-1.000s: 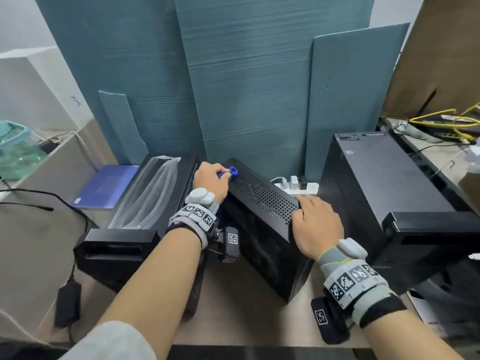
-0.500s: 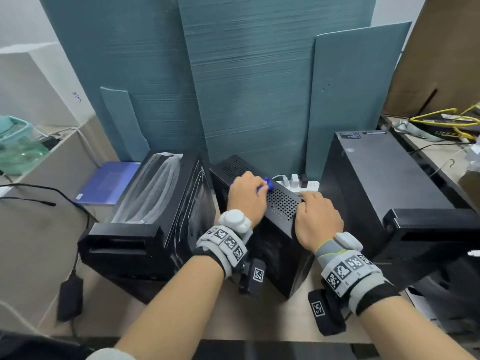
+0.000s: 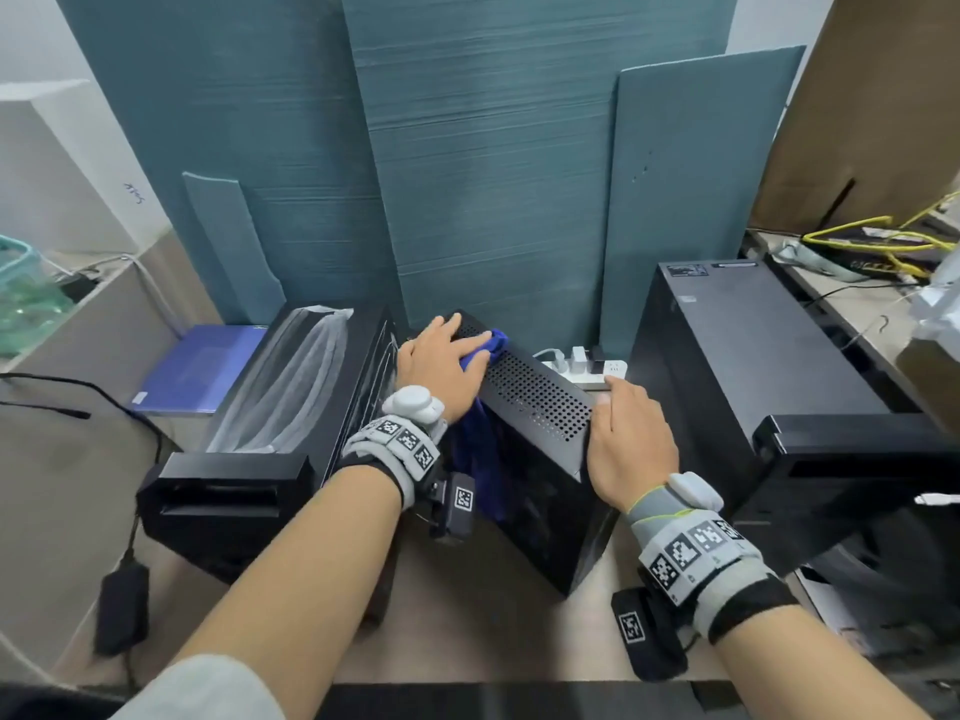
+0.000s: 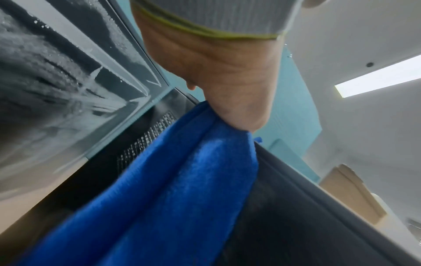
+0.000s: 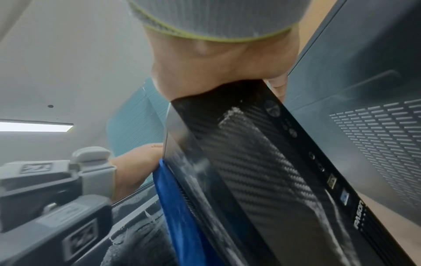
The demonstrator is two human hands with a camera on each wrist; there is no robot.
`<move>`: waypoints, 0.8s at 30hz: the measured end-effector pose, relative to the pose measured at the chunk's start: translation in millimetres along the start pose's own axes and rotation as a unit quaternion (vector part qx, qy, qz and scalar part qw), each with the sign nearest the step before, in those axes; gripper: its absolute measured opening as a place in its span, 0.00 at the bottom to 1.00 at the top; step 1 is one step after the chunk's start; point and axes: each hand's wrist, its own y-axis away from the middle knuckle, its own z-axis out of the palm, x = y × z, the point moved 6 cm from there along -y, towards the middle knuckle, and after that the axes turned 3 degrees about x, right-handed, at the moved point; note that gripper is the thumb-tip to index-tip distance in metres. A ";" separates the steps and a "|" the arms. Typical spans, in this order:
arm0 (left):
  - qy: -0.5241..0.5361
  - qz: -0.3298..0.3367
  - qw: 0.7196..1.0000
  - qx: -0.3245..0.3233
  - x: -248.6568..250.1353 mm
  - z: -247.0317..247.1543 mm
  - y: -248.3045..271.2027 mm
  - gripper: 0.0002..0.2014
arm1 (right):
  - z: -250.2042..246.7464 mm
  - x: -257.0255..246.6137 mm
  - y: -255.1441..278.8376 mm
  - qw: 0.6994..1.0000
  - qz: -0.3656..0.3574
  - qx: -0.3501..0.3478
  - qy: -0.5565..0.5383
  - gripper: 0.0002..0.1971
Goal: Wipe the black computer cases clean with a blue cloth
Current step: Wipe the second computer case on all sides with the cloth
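Three black computer cases stand on the desk: a left case (image 3: 249, 459) with plastic film on top, a middle case (image 3: 530, 397) with a perforated top, and a right case (image 3: 769, 366). My left hand (image 3: 447, 366) lies flat on the blue cloth (image 3: 493, 345), pressing it onto the back of the middle case's top. Part of the cloth (image 4: 182, 180) hangs down that case's left side. My right hand (image 3: 628, 433) grips the middle case's front right top corner, fingers curled over its edge. The right wrist view shows the dusty carbon-pattern front panel (image 5: 262, 162).
A white power strip (image 3: 587, 368) with plugs lies behind the middle case. Teal foam boards (image 3: 493, 174) lean on the wall behind. A blue notebook (image 3: 202, 371) and a black power adapter (image 3: 122, 605) lie at the left. Yellow cables (image 3: 883, 241) sit at the far right.
My left hand slid with the cloth from the middle of the case's top back toward its rear left; more cloth now trails down the side. The right hand stayed on the corner.
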 end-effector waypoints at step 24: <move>-0.124 0.137 0.981 -0.066 79.4 10.0 28.3 0.26 | 6.1 29.7 -11.5 0.857 0.095 -0.055 -0.504 0.32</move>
